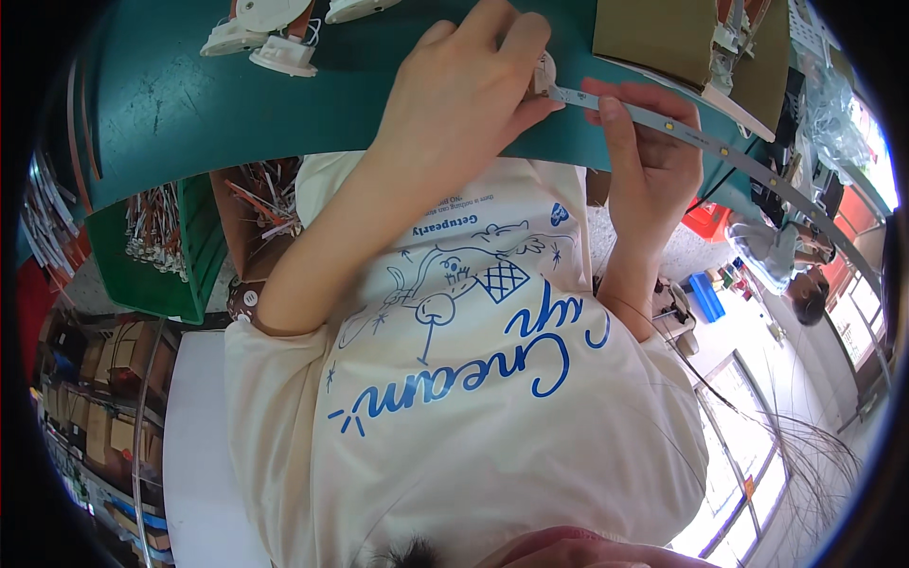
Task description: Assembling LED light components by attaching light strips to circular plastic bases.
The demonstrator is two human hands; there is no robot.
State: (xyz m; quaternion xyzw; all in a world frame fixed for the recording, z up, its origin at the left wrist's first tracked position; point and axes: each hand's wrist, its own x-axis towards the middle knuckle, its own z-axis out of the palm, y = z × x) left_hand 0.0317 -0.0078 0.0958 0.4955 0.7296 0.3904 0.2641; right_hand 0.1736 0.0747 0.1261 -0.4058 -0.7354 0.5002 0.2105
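My left hand (464, 90) is closed at the near side of the green table, its fingers around a small white rounded plastic part (546, 68). That hand hides much of the part. A thin, pale LED strip (696, 138) with small yellow chips has its end at this part. My right hand (653, 142) pinches the strip between thumb and fingers, a short way from that end. From there the strip bends away to the right, past the table's edge. Several white round plastic pieces (284, 55) with wires lie at the far left of the table.
A cardboard box (653, 38) holding parts stands at the upper right. Left of my body are a green crate (156, 293) and a carton (241, 222) with wired strips. Shelves with boxes (114, 379) stand lower left. Another person (772, 256) is at the right.
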